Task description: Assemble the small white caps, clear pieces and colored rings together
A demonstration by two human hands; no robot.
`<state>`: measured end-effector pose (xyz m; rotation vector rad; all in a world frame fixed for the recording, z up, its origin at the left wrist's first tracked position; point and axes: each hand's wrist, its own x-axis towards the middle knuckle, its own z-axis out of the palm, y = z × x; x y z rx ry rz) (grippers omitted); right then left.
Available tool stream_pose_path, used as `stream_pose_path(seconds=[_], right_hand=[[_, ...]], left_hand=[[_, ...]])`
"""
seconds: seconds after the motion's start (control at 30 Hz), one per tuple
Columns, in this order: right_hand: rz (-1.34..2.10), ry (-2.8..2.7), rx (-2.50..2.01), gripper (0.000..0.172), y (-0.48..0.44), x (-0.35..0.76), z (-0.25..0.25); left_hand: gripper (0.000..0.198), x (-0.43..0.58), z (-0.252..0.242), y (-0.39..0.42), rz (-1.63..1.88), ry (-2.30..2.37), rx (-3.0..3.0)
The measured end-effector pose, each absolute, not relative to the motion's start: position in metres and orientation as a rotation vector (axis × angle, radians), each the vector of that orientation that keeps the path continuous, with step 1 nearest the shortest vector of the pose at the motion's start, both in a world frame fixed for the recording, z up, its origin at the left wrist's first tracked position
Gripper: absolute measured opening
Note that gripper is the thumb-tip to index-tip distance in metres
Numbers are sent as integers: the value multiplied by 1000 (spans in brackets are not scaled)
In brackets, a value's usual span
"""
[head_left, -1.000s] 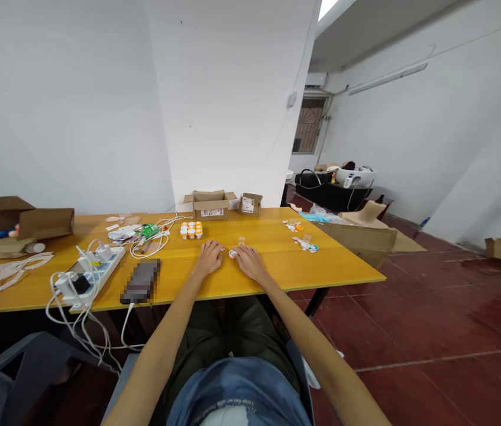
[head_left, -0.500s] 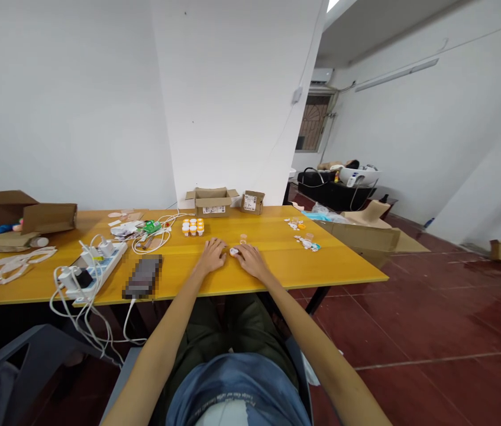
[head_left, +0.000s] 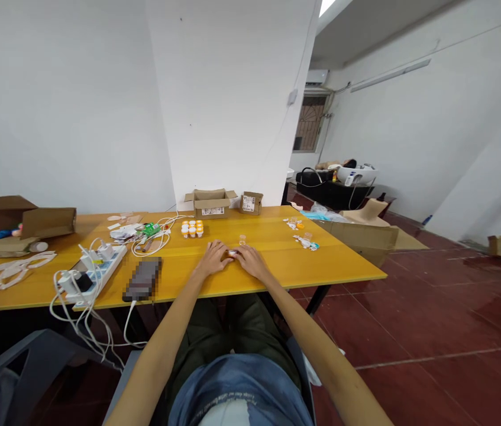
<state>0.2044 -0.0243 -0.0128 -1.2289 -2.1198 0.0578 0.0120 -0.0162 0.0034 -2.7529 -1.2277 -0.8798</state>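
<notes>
At the front middle of the table my left hand point(head_left: 215, 258) and my right hand point(head_left: 251, 261) meet fingertip to fingertip. Between them is a small white round piece point(head_left: 232, 252), held in the fingers of both hands and partly covered by them; its kind is too small to make out. A small clear cup point(head_left: 242, 239) stands just beyond my right fingers. To the left and farther back, several small orange bottles with white caps point(head_left: 192, 229) stand in a tight block.
Two small piles of white bits point(head_left: 307, 242) lie at the right of the wooden table point(head_left: 272, 234). An open cardboard box point(head_left: 212, 204) and a smaller box point(head_left: 251, 204) stand at the back. On the left are a power strip point(head_left: 99, 273), cables and a phone point(head_left: 144, 279).
My left hand has moved right to meet my right hand at the white piece. The piece, seen flat before, now appears tilted more edge-on.
</notes>
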Motion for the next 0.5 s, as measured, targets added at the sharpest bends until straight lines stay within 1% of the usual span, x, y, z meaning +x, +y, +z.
stream_pose_path(seconds=[0.1,0.27,0.5], right_hand=[[132,-2089,-1194,25,-25,204,-10],[303,-2001,-1140,28,-24,203,-9],[492,-1799,-990,36,-19,202,-13]], left_hand=[[15,12,4,-16,-900,-1219,-2744],[18,14,7,-18,-922,-1243,-2711],[21,23,2,-20,-1104,-1373,-2665]])
